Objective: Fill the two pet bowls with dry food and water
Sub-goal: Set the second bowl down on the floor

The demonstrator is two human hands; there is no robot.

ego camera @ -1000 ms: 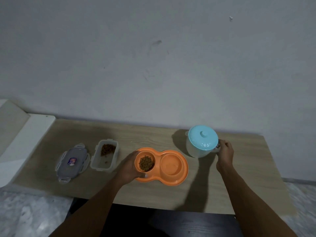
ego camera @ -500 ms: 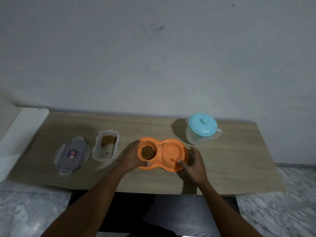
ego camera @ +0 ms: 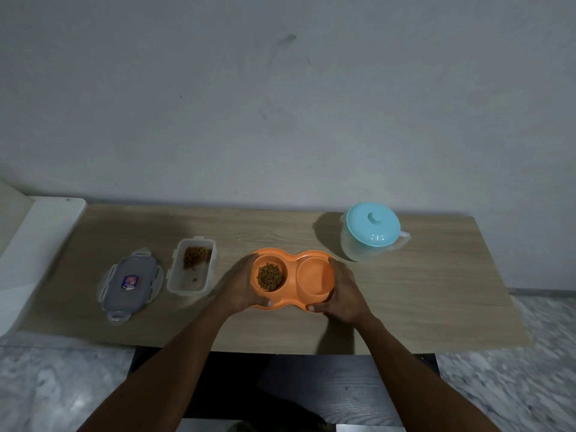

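An orange double pet bowl (ego camera: 291,260) sits on the wooden table (ego camera: 420,291). Brown dry food (ego camera: 270,276) fills its left cup; its right cup (ego camera: 315,275) looks wet, though I cannot tell how full. My left hand (ego camera: 239,286) grips the bowl's left end, thumb on the front rim. My right hand (ego camera: 343,291) grips the right end the same way. A clear water jug (ego camera: 364,247) with a light blue lid (ego camera: 372,224) stands at the back right, apart from both hands.
A clear food container (ego camera: 190,271) with some kibble lies left of the bowl, its lid (ego camera: 131,280) beside it further left. A white ledge (ego camera: 37,238) borders the table's left end. The grey wall rises behind; marble floor lies around.
My right hand let go of the jug's handle, came down to the bowl and now grips its right end. My left hand has stayed on the left end.
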